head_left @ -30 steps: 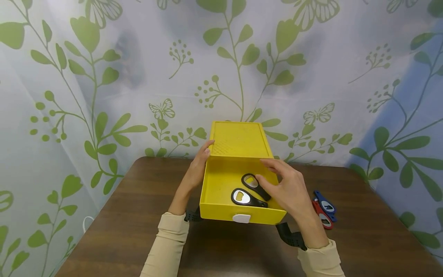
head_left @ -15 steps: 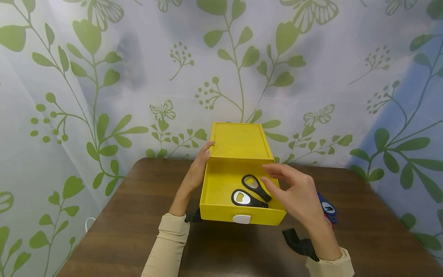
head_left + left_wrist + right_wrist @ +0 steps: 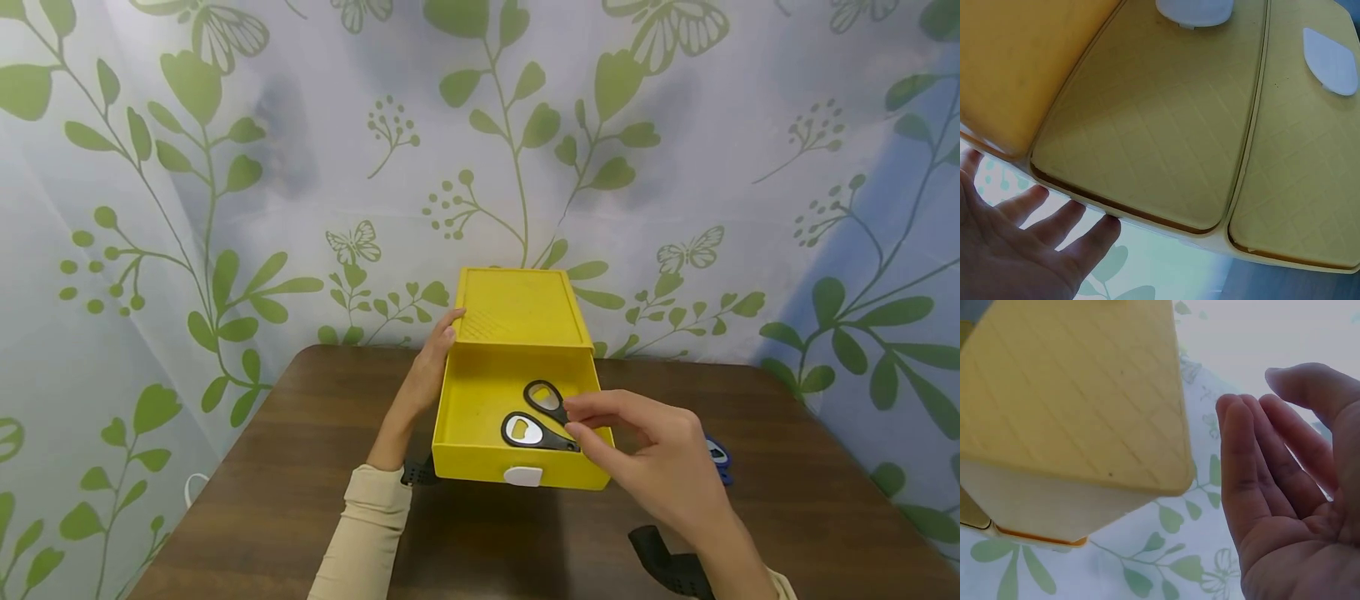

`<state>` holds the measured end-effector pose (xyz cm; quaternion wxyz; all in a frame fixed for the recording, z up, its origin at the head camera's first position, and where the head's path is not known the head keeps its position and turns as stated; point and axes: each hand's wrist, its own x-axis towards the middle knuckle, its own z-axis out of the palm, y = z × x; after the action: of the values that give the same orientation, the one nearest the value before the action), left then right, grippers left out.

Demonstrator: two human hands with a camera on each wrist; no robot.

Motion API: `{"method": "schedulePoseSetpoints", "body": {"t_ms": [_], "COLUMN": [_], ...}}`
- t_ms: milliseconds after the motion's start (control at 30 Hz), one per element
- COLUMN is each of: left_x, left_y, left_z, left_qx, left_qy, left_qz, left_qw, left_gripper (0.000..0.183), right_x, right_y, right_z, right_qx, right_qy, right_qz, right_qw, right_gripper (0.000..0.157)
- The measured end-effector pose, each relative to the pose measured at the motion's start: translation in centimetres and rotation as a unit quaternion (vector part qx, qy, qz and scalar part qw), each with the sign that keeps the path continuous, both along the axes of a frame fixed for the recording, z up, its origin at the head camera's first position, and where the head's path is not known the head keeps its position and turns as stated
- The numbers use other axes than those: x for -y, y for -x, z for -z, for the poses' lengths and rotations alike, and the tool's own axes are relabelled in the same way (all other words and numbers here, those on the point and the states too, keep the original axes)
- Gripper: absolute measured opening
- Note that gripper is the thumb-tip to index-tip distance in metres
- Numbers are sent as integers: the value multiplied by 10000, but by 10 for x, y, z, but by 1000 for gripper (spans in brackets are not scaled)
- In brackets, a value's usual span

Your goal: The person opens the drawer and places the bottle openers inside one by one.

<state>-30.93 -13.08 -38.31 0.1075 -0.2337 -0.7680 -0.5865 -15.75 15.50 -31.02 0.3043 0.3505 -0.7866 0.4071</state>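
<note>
Head view: a yellow box (image 3: 517,312) sits on a brown table (image 3: 300,500), its drawer (image 3: 480,400) pulled out toward the person. Two black openers (image 3: 536,431) lie inside the drawer. The left hand (image 3: 427,375) rests flat against the box's left side, fingers straight. The right hand (image 3: 660,462) hovers above the drawer's right front corner, fingers loosely spread, holding nothing. A blue opener (image 3: 718,457) peeks out behind it on the table.

Left wrist view: straight fingers (image 3: 1054,225) touch the box edge (image 3: 1147,215).

Right wrist view: the palm (image 3: 1285,487) is open and empty beside the box (image 3: 1072,406).

Judgement: the hand seems between items; a next pick would call for reaching right to the blue opener.
</note>
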Motion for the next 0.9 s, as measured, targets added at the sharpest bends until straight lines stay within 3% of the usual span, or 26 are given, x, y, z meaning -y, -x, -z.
{"method": "schedulePoseSetpoints", "body": {"t_ms": [267,433,567,900], "left_x": [0,-1,-1,-1], "left_y": [0,-1,-2,0], "left_z": [0,1,1,2], "left_qx": [-31,41,76,104], "left_qy": [0,-15,-65,-77], "left_qz": [-56,-56,-37,-1], "left_qw": [10000,10000,9999,9999], "left_gripper": [52,51,51,51], "right_x": [-2,-5,-5,-3], "right_y": [-12,-15,-15,-12], "right_z": [7,16,21,24], "right_qx": [193,582,827,1022], "right_qy": [-176,-154,-356,-1206], "right_qz": [-549,-1219,-1499,-973], "right_qw": [9982,9907,9846,9826], "right_gripper": [38,32,26,17]}}
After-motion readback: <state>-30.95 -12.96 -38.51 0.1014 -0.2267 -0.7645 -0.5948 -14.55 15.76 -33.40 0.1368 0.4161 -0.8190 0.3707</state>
